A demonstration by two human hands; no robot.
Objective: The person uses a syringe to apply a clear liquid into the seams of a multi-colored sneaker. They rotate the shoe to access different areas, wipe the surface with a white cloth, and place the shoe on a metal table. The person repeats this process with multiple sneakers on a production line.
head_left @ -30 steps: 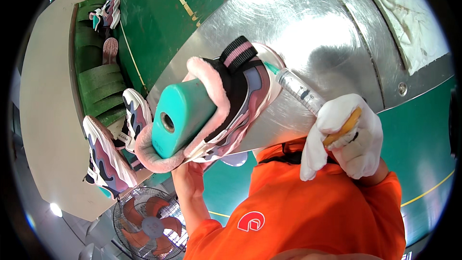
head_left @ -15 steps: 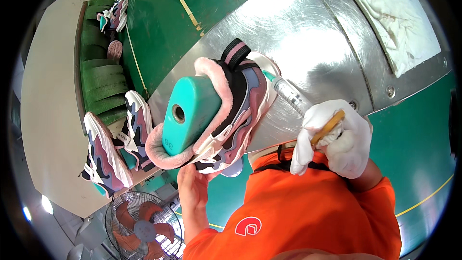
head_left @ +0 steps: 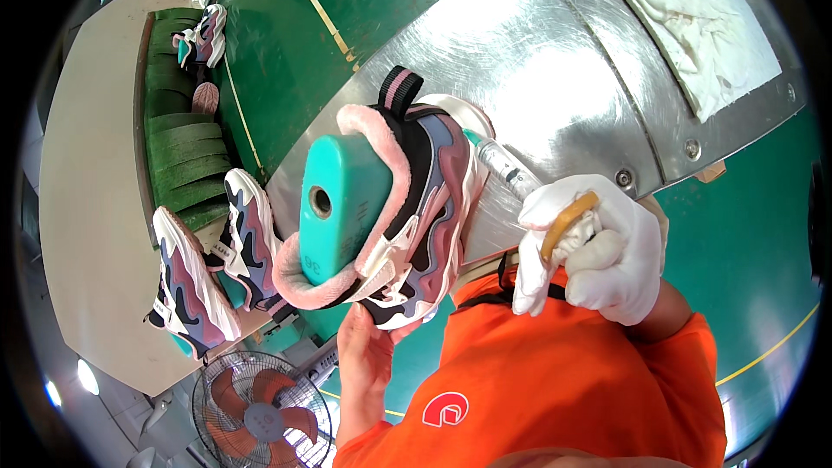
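Observation:
My bare left hand (head_left: 368, 355) grips from below a pink, grey and black sneaker (head_left: 414, 208) mounted on a teal plastic last (head_left: 338, 199), held up in front of me. The shoe's fluffy pink collar and black-and-pink heel loop face the camera. My right hand (head_left: 598, 247) wears a white glove and is closed around a yellowish curved tool (head_left: 568, 221) together with a wad of white cloth. It hovers just right of the shoe's toe. A clear tube-like applicator (head_left: 507, 169) lies on the metal surface between the shoe and the glove.
A curved metal worktop (head_left: 555, 78) holds a white rag (head_left: 693, 26) at the upper right. To the left runs a green conveyor (head_left: 178, 156) with two matching sneakers (head_left: 208, 269) near me and another (head_left: 201, 37) farther off. A fan (head_left: 260, 416) stands below.
The sneaker has shifted slightly right and up with my left hand. My gloved right hand stays shut on the tool and cloth beside the toe.

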